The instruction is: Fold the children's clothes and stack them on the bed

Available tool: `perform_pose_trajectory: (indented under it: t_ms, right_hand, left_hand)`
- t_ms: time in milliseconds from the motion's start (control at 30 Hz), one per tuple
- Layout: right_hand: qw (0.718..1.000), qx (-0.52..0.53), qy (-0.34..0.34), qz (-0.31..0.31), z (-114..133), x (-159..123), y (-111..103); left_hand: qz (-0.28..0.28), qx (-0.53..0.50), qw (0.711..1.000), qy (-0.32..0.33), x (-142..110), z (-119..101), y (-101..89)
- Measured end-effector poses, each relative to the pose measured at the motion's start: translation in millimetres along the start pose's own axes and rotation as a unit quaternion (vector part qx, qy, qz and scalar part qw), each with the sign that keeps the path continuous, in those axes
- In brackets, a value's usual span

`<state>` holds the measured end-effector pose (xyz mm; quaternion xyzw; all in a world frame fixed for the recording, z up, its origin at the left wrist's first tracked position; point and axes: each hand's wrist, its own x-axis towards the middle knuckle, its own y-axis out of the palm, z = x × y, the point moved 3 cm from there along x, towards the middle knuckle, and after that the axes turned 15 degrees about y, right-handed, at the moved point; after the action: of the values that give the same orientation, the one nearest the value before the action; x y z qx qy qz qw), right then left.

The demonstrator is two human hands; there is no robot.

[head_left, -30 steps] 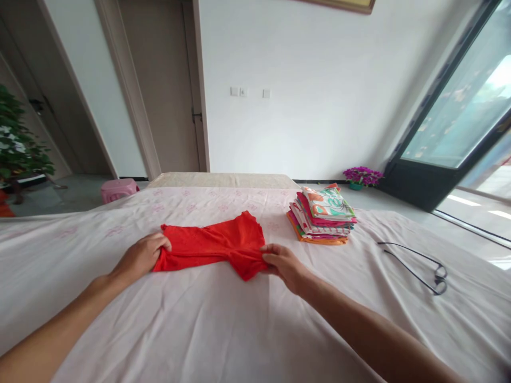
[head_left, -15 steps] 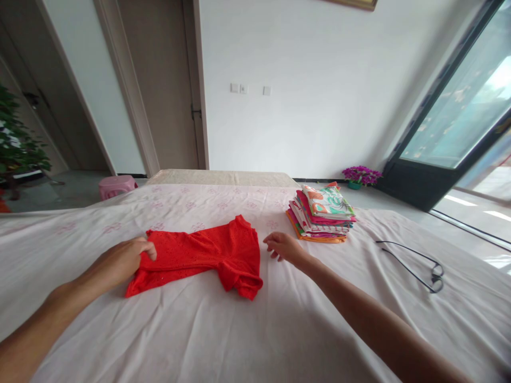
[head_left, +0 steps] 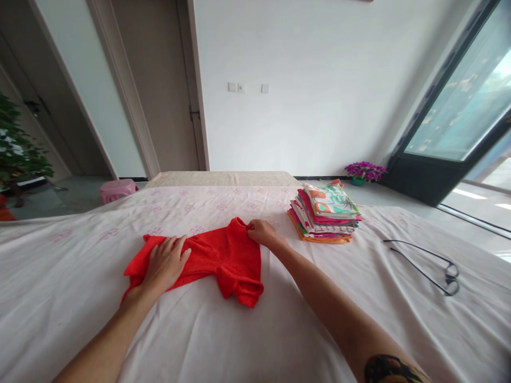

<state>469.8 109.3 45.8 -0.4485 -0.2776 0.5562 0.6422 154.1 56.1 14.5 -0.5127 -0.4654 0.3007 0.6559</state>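
Note:
A red short-sleeved shirt (head_left: 207,249), perforated with small holes, lies folded lengthwise on the pale bed sheet (head_left: 207,346). Its hem end points left, and its collar and sleeve are at the right. My left hand (head_left: 167,261) rests flat on the hem half, fingers stretched out over the cloth. At the upper right corner, by the collar, my right hand (head_left: 261,233) pinches the shirt's edge between thumb and fingers.
A stack of folded colourful clothes (head_left: 325,215) stands right of the shirt. Black-framed glasses (head_left: 451,276) lie farther right on the sheet. Beyond the bed are a pink stool (head_left: 117,189), a pot of purple flowers (head_left: 364,173) and a white wall.
My left hand has moved right from the hem edge and flattened onto the shirt. My right hand has gone from beside the shirt to its collar corner and taken hold there.

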Motion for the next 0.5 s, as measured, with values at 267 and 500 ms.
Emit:
perform_pose_trajectory:
  t_ms: [267, 500]
  right_hand:
    - [0.993, -0.063, 0.051, -0.084, -14, -9, -6]
    - [0.982, 0.004, -0.039, -0.183, -7, -22, -13]
  left_hand:
    - [0.011, 0.028, 0.999, -0.030, -1, 0, 4.4]
    - [-0.079, -0.123, 0.988, -0.042, 1, 22, -22.7]
